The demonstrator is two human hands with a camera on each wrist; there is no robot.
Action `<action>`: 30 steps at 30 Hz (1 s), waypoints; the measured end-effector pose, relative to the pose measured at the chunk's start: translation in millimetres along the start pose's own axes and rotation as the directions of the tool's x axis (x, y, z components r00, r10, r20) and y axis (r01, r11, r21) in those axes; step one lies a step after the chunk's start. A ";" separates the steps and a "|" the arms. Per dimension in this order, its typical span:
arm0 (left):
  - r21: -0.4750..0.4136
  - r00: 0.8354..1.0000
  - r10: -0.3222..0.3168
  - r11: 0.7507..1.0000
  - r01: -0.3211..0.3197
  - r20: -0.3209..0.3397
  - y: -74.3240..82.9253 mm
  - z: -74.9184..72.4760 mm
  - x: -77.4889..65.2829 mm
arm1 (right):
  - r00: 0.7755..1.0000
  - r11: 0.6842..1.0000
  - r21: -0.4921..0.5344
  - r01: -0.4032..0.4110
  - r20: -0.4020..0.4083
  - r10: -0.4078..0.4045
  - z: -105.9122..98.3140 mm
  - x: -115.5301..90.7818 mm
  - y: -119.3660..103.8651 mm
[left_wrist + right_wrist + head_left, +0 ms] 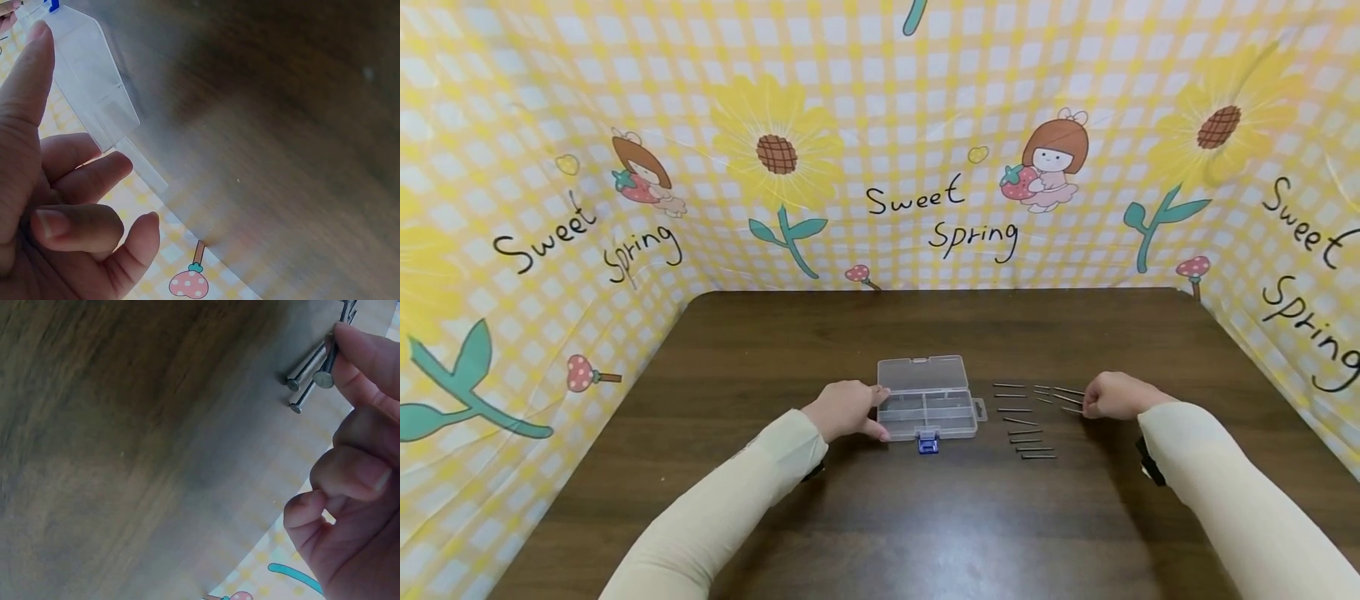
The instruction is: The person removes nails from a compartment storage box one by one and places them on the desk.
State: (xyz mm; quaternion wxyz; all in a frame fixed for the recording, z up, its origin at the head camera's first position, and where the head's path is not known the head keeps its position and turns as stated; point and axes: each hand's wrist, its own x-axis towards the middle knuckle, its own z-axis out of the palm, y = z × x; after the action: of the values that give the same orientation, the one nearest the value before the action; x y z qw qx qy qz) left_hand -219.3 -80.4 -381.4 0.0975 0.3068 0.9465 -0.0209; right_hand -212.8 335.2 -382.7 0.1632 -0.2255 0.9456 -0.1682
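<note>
A see-through plastic compartment box (927, 434) lies on the table with its lid (921, 374) raised at the back and a blue latch (928, 443) at its front. My left hand (847, 410) holds the box by its left end, thumb at the front corner and fingers toward the hinge side. To the right, my right hand (1116, 396) pinches a metal nail (324, 378) between thumb and forefinger. Two more nails (294, 382) lie close beside the pinched one, heads toward the wrist camera. The other right fingers are curled under the palm.
Several nails (1015, 409) lie in a loose column right of the box, mostly parallel. A few small thin pieces (1043, 393) lie between them and my right hand. The brown wooden table (925, 517) meets a yellow checked cloth (880, 100) at the back and sides.
</note>
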 end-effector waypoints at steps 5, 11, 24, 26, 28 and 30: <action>-0.010 1.000 -0.008 1.000 0.008 0.012 0.5 1.7 -0.2 | 0.999 0.999 0.012 -0.040 0.001 0.040 2.9 0.3 -1.8; -0.018 0.999 -0.025 1.000 0.026 0.028 1.6 3.3 0.6 | 0.999 0.999 0.018 -0.046 0.006 0.046 5.4 0.9 -3.8; -0.017 0.999 -0.025 1.000 0.026 0.032 1.3 2.9 0.6 | 0.997 0.997 -0.018 -0.076 0.008 0.076 9.7 6.2 -5.3; -0.017 0.999 -0.027 0.999 0.028 0.031 1.3 2.5 -0.1 | 0.997 0.996 -0.023 -0.081 0.003 0.081 10.3 7.2 -6.2; -0.016 0.999 -0.030 0.999 0.030 0.027 1.3 2.1 -0.6 | 0.997 0.996 -0.028 -0.084 -0.002 0.084 10.0 7.5 -7.4; -0.021 0.999 -0.031 0.999 0.031 0.026 1.5 1.2 -1.3 | 0.996 0.995 -0.028 -0.091 -0.004 0.091 9.7 7.5 -9.6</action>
State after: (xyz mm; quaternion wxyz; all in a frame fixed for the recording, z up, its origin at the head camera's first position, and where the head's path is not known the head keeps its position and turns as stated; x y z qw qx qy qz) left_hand -217.2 -80.1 -382.4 0.1128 0.2907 0.9500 -0.0161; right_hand -211.8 321.2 -389.3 0.1662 -0.1844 0.9574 -0.1475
